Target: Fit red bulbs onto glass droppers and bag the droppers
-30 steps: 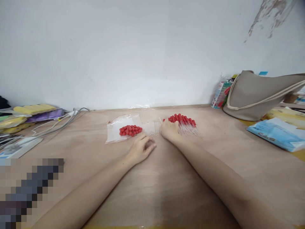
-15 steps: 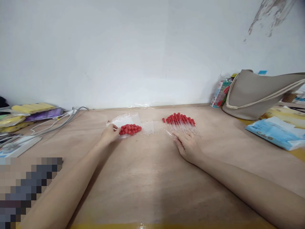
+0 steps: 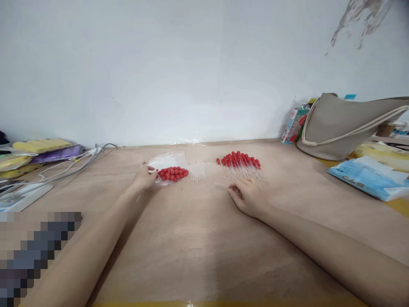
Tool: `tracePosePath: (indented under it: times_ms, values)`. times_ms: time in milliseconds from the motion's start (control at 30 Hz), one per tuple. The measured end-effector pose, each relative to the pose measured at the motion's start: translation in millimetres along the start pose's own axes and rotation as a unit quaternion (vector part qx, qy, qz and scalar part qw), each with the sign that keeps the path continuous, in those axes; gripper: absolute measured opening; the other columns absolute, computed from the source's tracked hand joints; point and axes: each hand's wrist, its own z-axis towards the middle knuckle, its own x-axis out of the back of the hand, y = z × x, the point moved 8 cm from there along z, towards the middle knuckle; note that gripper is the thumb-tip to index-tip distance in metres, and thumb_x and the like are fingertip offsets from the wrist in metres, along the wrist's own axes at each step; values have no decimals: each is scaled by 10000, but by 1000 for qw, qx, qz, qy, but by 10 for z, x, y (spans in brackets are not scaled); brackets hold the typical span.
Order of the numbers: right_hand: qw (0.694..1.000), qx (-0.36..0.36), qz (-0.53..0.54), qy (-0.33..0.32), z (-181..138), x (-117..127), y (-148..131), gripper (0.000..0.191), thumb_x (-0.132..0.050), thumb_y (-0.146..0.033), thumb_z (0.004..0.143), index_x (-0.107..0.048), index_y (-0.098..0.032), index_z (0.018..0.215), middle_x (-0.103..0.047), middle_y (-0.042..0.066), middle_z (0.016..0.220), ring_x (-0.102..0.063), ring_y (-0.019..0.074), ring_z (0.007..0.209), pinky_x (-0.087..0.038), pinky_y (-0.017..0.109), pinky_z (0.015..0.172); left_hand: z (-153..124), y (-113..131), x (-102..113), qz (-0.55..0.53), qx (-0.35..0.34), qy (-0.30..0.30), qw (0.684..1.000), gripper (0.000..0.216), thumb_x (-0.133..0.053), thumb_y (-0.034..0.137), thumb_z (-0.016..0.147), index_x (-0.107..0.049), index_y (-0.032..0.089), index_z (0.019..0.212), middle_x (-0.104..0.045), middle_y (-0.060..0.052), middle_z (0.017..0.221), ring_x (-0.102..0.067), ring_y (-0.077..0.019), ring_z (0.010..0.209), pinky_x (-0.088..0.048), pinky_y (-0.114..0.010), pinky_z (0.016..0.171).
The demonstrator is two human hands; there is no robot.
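My left hand [image 3: 145, 178] rests on the wooden table at the left edge of a heap of red rubber caps [image 3: 173, 173] lying on a clear plastic bag [image 3: 166, 159]. Its fingers are curled together at the caps; what they pinch is too small to tell. To the right of the caps lies a small pile of clear tubes [image 3: 198, 171]. Further right is a fan of clear droppers with red caps [image 3: 240, 164]. My right hand [image 3: 247, 197] lies just in front of that fan, fingers closed on one clear tube [image 3: 220, 185] that points left.
A beige bag [image 3: 341, 125] lies at the back right with a colourful packet [image 3: 292, 123] beside it and a blue packet [image 3: 367, 178] in front. Grey cables [image 3: 75, 164] and yellow and purple packs [image 3: 40, 150] sit at the left. A blurred patch covers the lower left.
My left hand moved left from the table's middle to the red caps. My right hand drew back from the tube pile, now in front of the droppers with one clear tube in it.
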Motion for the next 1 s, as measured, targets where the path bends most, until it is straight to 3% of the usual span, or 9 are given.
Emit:
tracePosePath:
  times_ms: [133,200,267,367,433,600,1000]
  values:
    - [1000,-8,24,-9,10,-10,12,147,-460,-257,840,-541,-175,749,-601,18,706,-528,131,646,-327,294,692,-58,171,155,17,-41,38,998,305,-445,228,778,-523,115,1051,-580,-87,836,-571,-213,783,-440,-299,662]
    - [999,-7,35,-11,21,-11,4,155,-459,-255,847,-549,-174,750,-602,21,708,-531,131,647,-340,290,684,-226,411,217,12,-114,85,990,268,-436,243,794,-570,131,998,-547,-94,881,-556,-212,815,-437,-323,730]
    - [999,-3,43,-8,33,-2,-11,152,-453,-244,853,-568,-172,785,-618,32,739,-545,138,673,-353,285,675,-533,741,195,-23,-230,117,966,248,-448,266,801,-593,140,959,-511,-89,915,-548,-186,795,-443,-320,754]
    - [998,9,56,2,46,25,-53,166,-439,-226,862,-592,-174,899,-641,50,808,-567,148,719,-367,281,669,-1100,1183,-94,-75,-388,46,917,171,-459,249,813,-584,169,898,-513,-59,906,-527,-172,854,-435,-307,776]
    - [998,19,60,7,48,41,-83,178,-437,-214,863,-597,-173,929,-647,50,824,-571,146,729,-371,282,678,-1405,1343,-306,-89,-445,-7,891,133,-465,232,817,-563,166,878,-532,-48,876,-520,-163,836,-428,-304,764]
    - [998,42,52,-5,41,14,-129,169,-441,-203,861,-600,-170,907,-649,38,817,-565,133,716,-361,293,707,-1579,1354,-619,-108,-435,-89,890,111,-470,245,820,-542,168,854,-558,-17,774,-506,-128,676,-418,-263,632]
    - [994,56,81,-46,27,-124,-112,169,-446,-229,866,-602,-196,921,-638,26,840,-558,121,732,-312,300,733,-1554,1326,-604,-171,-420,-106,885,156,-464,301,841,-552,171,843,-596,-10,755,-531,-125,675,-425,-244,621]
